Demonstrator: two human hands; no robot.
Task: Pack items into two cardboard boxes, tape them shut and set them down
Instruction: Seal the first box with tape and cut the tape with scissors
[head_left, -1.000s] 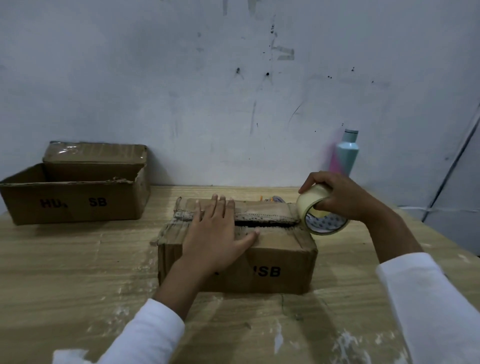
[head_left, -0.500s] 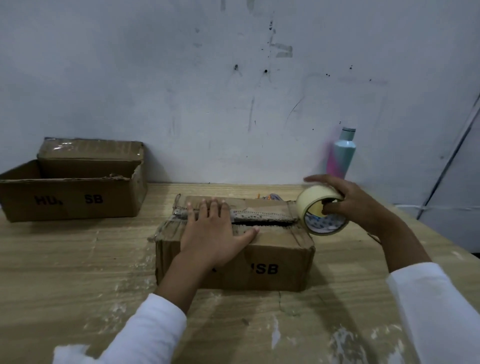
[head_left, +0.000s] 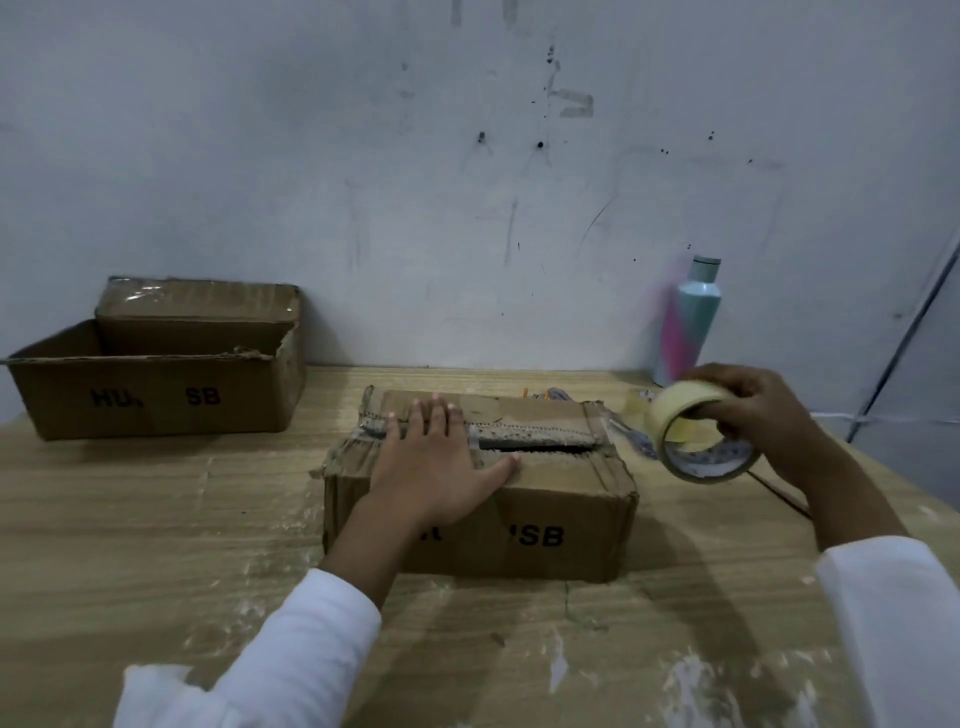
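While the left hand (head_left: 434, 467) pins down the flaps of the near box (head_left: 519, 525), the right hand (head_left: 763, 415) holds the tape roll (head_left: 696, 436) just off its right end.

On the table (head_left: 156, 545), the near box sits in the middle with its flaps folded in but a dark gap between them. The left hand lies flat on top, fingers straight and slightly spread, while the right hand's fingers are curled round the roll, held in the air. Whether a strip is drawn out is hard to tell. Farther back on the left, the second box (head_left: 156, 395) stands open by the wall, its contents hidden, and a bottle (head_left: 693, 317) stands far right. Sealing of the first box looks barely begun. The second box remains to be closed and taped, and both to be set down.
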